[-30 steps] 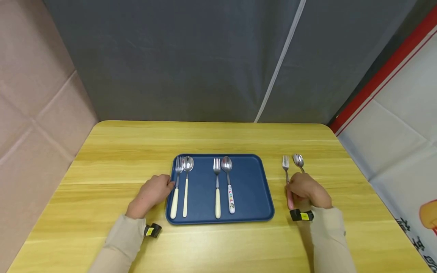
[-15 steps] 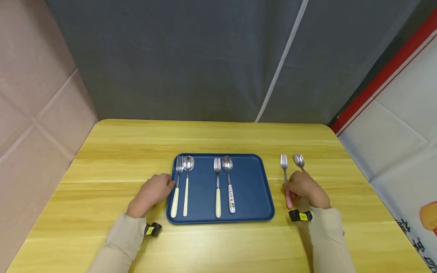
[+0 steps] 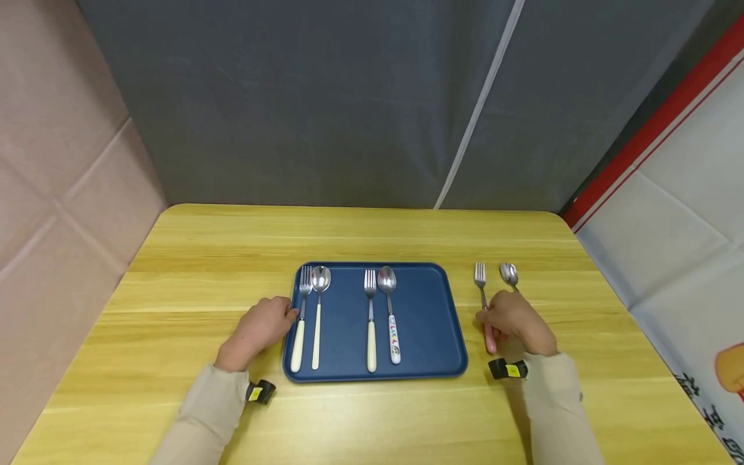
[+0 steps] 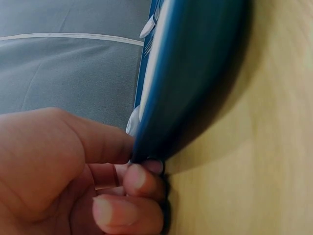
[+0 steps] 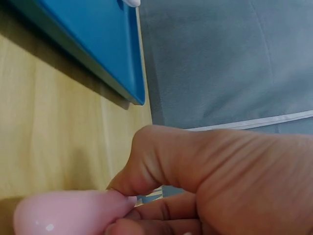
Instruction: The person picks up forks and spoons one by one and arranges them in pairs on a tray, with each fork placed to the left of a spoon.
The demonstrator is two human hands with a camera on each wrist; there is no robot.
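My left hand [image 3: 261, 329] pinches the left rim of a blue tray [image 3: 427, 323], thumb on top and fingers beneath in the left wrist view. On the tray lie two forks with cream handles, a left fork [image 3: 298, 345] and a middle fork [image 3: 371, 345]. Beside them are a spoon with a thin cream handle [image 3: 316, 336] and a spoon with a patterned white handle [image 3: 394, 339]. Right of the tray, my right hand [image 3: 517, 320] pinches a pink-handled fork [image 5: 68, 213], tines pointing away. Another spoon [image 3: 509, 274] lies just beyond that hand, its handle hidden.
The wooden table [image 3: 372, 426] stretches around the tray on all sides. A dark grey curtain [image 3: 302, 103] hangs behind its far edge. Walls stand close on both sides, the right one with a red border [image 3: 657, 132].
My right hand has slid slightly left with the pink-handled fork, towards the tray and away from the spoon. The left hand and the tray stay where they were.
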